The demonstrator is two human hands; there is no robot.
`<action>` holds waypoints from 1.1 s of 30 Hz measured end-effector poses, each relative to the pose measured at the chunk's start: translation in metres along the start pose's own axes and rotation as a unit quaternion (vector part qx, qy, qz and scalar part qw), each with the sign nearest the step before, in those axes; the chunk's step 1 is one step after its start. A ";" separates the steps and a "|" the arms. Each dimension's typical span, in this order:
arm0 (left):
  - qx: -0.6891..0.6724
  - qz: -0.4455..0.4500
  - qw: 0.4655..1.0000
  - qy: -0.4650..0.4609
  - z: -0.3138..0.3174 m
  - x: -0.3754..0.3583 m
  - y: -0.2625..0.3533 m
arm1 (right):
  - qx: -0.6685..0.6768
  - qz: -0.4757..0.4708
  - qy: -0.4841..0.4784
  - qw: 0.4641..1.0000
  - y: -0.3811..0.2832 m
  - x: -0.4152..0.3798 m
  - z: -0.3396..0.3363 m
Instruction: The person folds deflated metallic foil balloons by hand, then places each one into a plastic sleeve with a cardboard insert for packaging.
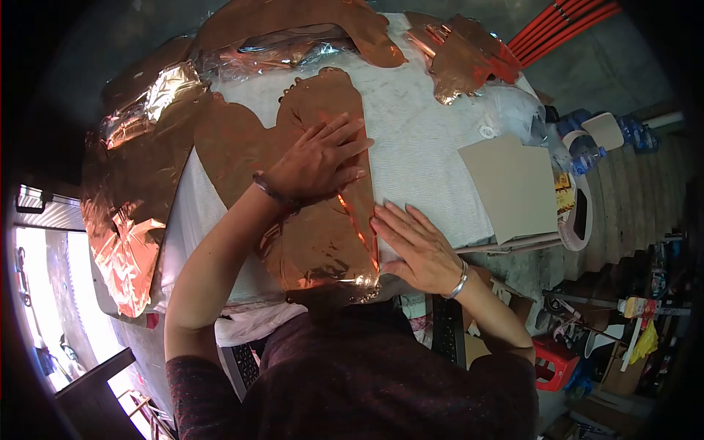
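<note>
A flat, uninflated copper-coloured foil balloon [315, 242] lies on the white-covered table in front of me, its near end by my lap. My left hand [319, 163], wearing a dark bracelet, rests palm down on its upper part with the fingers stretched out. Along the balloon's right edge lies my right hand [418, 249], open and flat. Its fingertips touch or nearly touch the foil, and a silver bangle circles the wrist. A bright crease runs down the foil between the two hands.
More copper foil [132, 183] covers the table's left side, and a curved foil piece [293, 15] lies at the back. Crumpled foil [469, 55] sits at back right. Right of me are a beige card [513, 187], plastic bottles [587, 158] and a red stool [554, 363].
</note>
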State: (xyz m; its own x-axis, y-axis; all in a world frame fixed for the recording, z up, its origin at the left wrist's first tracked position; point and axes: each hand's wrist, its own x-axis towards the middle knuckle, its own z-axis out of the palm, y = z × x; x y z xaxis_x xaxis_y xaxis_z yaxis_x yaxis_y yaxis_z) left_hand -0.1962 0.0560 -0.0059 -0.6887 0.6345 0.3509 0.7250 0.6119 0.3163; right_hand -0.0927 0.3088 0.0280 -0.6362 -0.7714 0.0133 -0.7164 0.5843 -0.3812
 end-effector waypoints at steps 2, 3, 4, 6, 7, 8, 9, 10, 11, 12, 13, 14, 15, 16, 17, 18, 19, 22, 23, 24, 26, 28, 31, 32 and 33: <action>-0.006 -0.006 1.000 -0.009 0.000 0.001 0.000 | 0.010 0.003 -0.002 1.000 0.008 0.011 -0.003; -0.011 -0.011 1.000 -0.017 0.000 0.001 0.000 | 0.007 -0.003 0.003 1.000 0.015 0.019 -0.002; -0.012 -0.009 1.000 -0.018 0.001 0.001 -0.001 | 0.003 -0.010 0.009 1.000 0.022 0.027 -0.002; -0.023 -0.007 1.000 0.002 0.005 0.000 -0.003 | -0.017 -0.012 0.005 1.000 0.034 0.040 -0.001; -0.023 -0.007 1.000 0.001 0.003 0.002 -0.002 | -0.036 -0.016 0.001 0.999 0.039 0.045 -0.001; -0.025 -0.008 1.000 0.003 0.002 0.003 -0.001 | -0.041 -0.017 -0.008 0.999 0.042 0.049 -0.001; -0.027 -0.009 1.000 0.004 0.001 0.004 0.000 | -0.039 -0.016 -0.010 0.999 0.043 0.052 0.000; -0.029 -0.010 1.000 0.002 0.001 0.004 0.000 | -0.046 -0.017 -0.017 0.999 0.044 0.054 0.000; -0.020 0.011 1.000 -0.004 0.001 0.005 -0.001 | -0.053 -0.018 -0.024 0.998 0.044 0.054 0.001; -0.011 0.032 0.999 -0.010 0.002 0.005 -0.002 | -0.051 -0.017 -0.026 0.998 0.044 0.054 0.001; -0.013 0.031 0.999 -0.012 0.003 0.004 -0.001 | -0.057 -0.021 -0.027 0.998 0.044 0.054 0.001; 0.001 0.027 0.999 -0.025 0.003 0.002 -0.001 | -0.064 -0.024 -0.028 0.997 0.043 0.053 0.001; 0.015 0.023 0.999 -0.039 0.004 0.001 0.000 | -0.062 -0.023 -0.029 0.997 0.043 0.051 0.001; 0.013 0.022 0.999 -0.040 0.007 0.000 -0.001 | -0.059 -0.030 -0.036 0.997 0.043 0.049 0.001; 0.019 0.023 0.999 -0.028 0.010 -0.001 -0.002 | -0.056 -0.036 -0.044 0.997 0.043 0.048 0.000; 0.024 0.023 0.999 -0.016 0.012 -0.002 -0.004 | -0.054 -0.037 -0.046 0.997 0.042 0.045 -0.001; 0.022 0.021 0.999 -0.017 0.013 -0.002 -0.003 | -0.052 -0.046 -0.066 0.995 0.040 0.042 -0.003; 0.045 0.013 0.999 -0.013 0.016 -0.001 -0.003 | -0.032 -0.065 -0.102 0.992 0.029 0.026 -0.005; 0.048 0.016 0.999 -0.010 0.016 -0.001 -0.004 | -0.014 -0.075 -0.116 0.990 0.024 0.020 -0.005; 0.052 0.018 0.998 -0.007 0.017 -0.002 -0.004 | -0.022 -0.088 -0.123 0.988 0.020 0.014 -0.005; 0.054 0.017 0.998 -0.006 0.017 -0.002 -0.004 | -0.018 -0.094 -0.138 0.986 0.014 0.003 -0.003; 0.058 0.020 0.998 -0.004 0.017 -0.003 -0.004 | -0.026 -0.104 -0.148 0.983 0.007 -0.006 -0.001; 0.067 0.026 0.997 0.010 0.017 -0.003 -0.004 | -0.016 -0.105 -0.150 0.983 -0.004 -0.018 0.002; 0.071 0.028 0.997 0.006 0.018 -0.003 -0.004 | -0.017 -0.105 -0.149 0.983 -0.008 -0.022 0.003; 0.076 0.031 0.997 0.003 0.018 -0.003 -0.005 | -0.016 -0.111 -0.143 0.983 -0.011 -0.025 0.003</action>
State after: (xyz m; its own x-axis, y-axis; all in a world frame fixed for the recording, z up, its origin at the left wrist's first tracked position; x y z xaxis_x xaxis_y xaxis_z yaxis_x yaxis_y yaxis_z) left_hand -0.1978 0.0596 -0.0238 -0.6422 0.6703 0.3719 0.7550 0.6368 0.1561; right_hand -0.0680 0.3207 0.0290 -0.3603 -0.9172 -0.1700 -0.8394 0.3983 -0.3698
